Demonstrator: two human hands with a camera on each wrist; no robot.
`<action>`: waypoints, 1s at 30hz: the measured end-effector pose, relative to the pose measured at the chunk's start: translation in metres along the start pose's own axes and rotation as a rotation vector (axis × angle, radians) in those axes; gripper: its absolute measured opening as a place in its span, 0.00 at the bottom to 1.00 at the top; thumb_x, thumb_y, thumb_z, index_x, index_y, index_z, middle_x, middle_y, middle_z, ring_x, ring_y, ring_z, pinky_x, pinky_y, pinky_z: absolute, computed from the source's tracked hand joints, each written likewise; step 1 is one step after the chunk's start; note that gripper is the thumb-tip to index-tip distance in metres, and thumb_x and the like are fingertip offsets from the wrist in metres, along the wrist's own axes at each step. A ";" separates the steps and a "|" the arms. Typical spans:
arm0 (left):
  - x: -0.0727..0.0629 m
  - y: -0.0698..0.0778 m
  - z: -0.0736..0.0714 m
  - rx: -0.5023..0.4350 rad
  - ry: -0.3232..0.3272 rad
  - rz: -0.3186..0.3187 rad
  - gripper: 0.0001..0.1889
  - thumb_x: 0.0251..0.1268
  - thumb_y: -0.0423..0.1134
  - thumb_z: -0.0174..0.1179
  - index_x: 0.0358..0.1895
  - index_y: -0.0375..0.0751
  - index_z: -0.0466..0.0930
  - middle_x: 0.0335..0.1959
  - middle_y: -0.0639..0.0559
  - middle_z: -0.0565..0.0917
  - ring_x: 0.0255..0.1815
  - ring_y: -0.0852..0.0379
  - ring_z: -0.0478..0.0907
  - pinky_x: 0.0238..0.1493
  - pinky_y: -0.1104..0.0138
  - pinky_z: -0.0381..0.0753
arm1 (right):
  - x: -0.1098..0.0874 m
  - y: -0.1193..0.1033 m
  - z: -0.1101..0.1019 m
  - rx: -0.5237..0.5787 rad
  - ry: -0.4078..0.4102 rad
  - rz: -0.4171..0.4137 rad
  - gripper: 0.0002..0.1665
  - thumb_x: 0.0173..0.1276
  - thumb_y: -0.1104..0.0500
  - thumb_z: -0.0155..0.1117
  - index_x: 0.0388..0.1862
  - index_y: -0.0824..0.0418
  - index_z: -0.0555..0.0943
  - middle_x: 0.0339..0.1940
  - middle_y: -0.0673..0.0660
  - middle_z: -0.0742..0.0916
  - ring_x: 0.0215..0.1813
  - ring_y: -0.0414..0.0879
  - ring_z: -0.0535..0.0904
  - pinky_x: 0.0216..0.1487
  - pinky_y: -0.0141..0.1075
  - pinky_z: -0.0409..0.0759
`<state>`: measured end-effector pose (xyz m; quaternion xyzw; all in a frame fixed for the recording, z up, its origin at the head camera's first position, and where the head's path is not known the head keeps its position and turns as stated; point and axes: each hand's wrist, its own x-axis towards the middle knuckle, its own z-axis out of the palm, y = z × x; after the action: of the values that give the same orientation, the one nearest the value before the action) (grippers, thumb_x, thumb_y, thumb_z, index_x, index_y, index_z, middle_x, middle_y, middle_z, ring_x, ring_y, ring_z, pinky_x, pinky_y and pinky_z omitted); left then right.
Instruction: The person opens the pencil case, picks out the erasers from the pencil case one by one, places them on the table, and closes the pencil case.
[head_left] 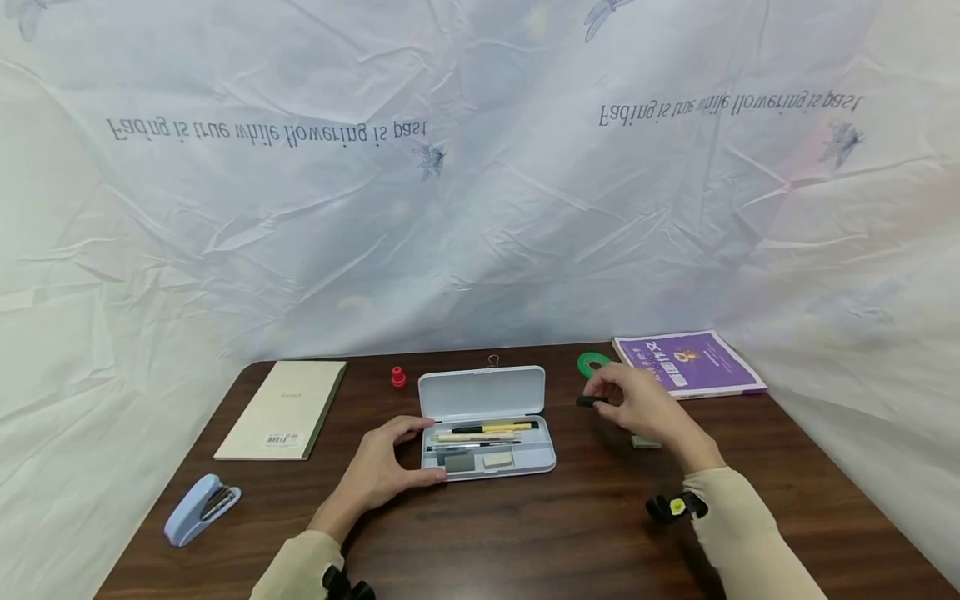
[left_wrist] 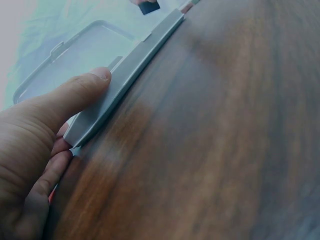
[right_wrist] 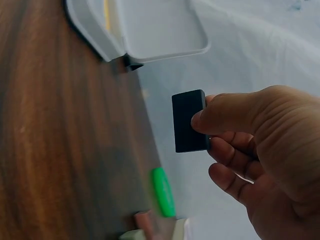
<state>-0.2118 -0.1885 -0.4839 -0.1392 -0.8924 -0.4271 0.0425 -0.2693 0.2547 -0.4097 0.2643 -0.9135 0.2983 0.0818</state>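
A white pencil case (head_left: 487, 477) lies on the table with its lid (head_left: 480, 393) raised. Inside are a yellow-and-black pen (head_left: 495, 428), other slim pens, a grey flat piece (head_left: 458, 462) and a whitish eraser (head_left: 497, 459). My left hand (head_left: 378, 471) holds the case's left end, the thumb along its front wall and the fingers round the end. To the right of the case, my right hand (head_left: 637, 404) pinches a small black rectangular block (right_wrist: 189, 121) between thumb and fingers, above the table.
Behind my right hand are a green tape roll (head_left: 591, 363) and a purple book (head_left: 693, 362). Small blocks, one reddish-brown (right_wrist: 144, 223), lie below that hand. At left are a cream notebook (head_left: 281, 408), a blue stapler (head_left: 201, 508) and a red piece (head_left: 398, 377). A fabric sheet hangs behind.
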 end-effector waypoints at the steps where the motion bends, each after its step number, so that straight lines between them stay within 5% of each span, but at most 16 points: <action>1: 0.000 0.000 0.000 0.001 0.000 0.001 0.43 0.48 0.64 0.89 0.69 0.55 0.86 0.68 0.59 0.86 0.71 0.50 0.84 0.75 0.46 0.80 | 0.000 0.001 0.002 0.001 0.000 0.004 0.14 0.68 0.72 0.80 0.43 0.54 0.89 0.37 0.46 0.86 0.40 0.41 0.81 0.42 0.38 0.83; 30: -0.001 0.001 0.000 0.023 0.007 0.010 0.43 0.49 0.63 0.89 0.70 0.53 0.86 0.69 0.57 0.86 0.71 0.50 0.84 0.73 0.45 0.81 | -0.002 0.006 0.021 -0.057 -0.224 0.078 0.13 0.67 0.68 0.82 0.41 0.52 0.89 0.36 0.46 0.86 0.38 0.43 0.80 0.41 0.40 0.81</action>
<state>-0.2108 -0.1883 -0.4832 -0.1416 -0.8963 -0.4173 0.0490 -0.2711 0.2474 -0.4306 0.2578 -0.9346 0.2438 -0.0251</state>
